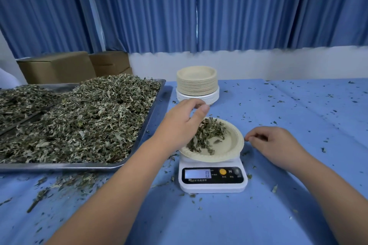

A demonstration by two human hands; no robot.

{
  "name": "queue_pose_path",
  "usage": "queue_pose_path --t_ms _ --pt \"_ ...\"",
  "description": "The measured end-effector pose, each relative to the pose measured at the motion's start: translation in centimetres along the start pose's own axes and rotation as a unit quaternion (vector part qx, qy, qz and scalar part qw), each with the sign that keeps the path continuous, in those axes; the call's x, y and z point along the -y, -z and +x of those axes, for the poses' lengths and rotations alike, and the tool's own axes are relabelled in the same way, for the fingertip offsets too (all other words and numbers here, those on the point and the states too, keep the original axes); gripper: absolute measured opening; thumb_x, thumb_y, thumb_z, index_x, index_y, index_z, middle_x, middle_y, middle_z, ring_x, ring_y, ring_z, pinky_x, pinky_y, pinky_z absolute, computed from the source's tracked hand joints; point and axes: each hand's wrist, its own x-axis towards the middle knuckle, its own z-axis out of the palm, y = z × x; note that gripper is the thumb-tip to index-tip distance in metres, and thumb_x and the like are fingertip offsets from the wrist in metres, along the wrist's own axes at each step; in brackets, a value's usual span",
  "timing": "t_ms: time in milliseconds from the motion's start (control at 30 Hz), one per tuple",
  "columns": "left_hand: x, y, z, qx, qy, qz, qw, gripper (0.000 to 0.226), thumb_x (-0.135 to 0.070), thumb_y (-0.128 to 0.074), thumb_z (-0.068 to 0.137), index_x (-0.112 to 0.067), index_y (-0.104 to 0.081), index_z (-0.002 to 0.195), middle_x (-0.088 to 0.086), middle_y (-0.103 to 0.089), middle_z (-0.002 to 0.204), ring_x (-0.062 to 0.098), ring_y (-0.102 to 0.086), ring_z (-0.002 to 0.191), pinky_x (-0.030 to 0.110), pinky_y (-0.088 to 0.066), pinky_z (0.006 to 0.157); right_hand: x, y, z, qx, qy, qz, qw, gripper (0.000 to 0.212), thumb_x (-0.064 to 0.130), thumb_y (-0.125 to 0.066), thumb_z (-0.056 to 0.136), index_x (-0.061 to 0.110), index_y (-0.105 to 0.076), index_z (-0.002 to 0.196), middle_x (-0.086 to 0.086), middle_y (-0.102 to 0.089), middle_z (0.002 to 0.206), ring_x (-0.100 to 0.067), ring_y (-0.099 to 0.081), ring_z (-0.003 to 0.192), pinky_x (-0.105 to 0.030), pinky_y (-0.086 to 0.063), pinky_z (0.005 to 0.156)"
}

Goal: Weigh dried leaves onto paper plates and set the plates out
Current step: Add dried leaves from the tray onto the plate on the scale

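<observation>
The left hand [185, 123] hangs over the plate [229, 145] on the scale [213, 177], fingers loosely spread with leaves [207, 135] beneath them; whether any are still pinched I cannot tell. The right hand [272, 143] rests beside the rim, fingers curled in, holding nothing. I'd say let go, lift clear so the display [197, 174] can settle, then add small pinches from the tray [151, 113].
</observation>
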Motion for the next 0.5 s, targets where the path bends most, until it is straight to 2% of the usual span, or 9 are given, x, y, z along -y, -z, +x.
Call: queue_pose_path --t_ms 133,200,333,500 --pt "1.3 2.0 -0.6 -0.03 0.023 -0.001 0.999 0.016 -0.044 -0.043 0.099 -0.038 -0.056 0.106 -0.02 -0.057 0.105 -0.015 -0.049 0.096 0.007 -0.035 0.074 0.1 0.1 -0.2 -0.004 0.007 -0.004 1.0 0.028 0.011 -0.057 0.091 0.031 -0.069 0.075 0.033 -0.058 0.059 0.008 -0.052 0.059 -0.005 -0.038 0.055" --pt "2.4 3.2 -1.1 -0.045 0.034 0.044 0.997 0.012 -0.038 -0.048 0.098 -0.036 -0.058 0.104 -0.02 -0.056 0.101 -0.012 -0.05 0.094 0.008 -0.035 0.074 0.2 0.2 -0.2 -0.004 0.007 -0.006 1.0 0.027 0.011 -0.057 0.091 0.03 -0.069 0.076 0.033 -0.057 0.058 0.009 -0.051 0.058 -0.004 -0.037 0.054" --pt "4.6 5.1 -2.2 -0.089 0.08 0.149 0.982 0.021 -0.032 -0.051 0.096 -0.024 -0.063 0.112 -0.012 -0.054 0.103 0.009 -0.053 0.095 0.032 -0.045 0.089 0.4 0.2 -0.4 -0.007 0.004 -0.007 1.0 0.025 0.011 -0.057 0.091 0.027 -0.071 0.078 0.032 -0.056 0.055 0.009 -0.05 0.054 -0.004 -0.036 0.051" --pt "6.0 6.5 -3.0 -0.077 0.184 0.242 0.949 0.029 -0.039 -0.047 0.097 -0.024 -0.059 0.119 0.001 -0.055 0.118 0.023 -0.055 0.1 0.044 -0.046 0.091 0.8 0.3 -0.6 -0.017 0.004 -0.004 1.0 0.027 0.009 -0.057 0.09 0.027 -0.07 0.075 0.028 -0.056 0.053 0.005 -0.049 0.051 -0.006 -0.037 0.049"
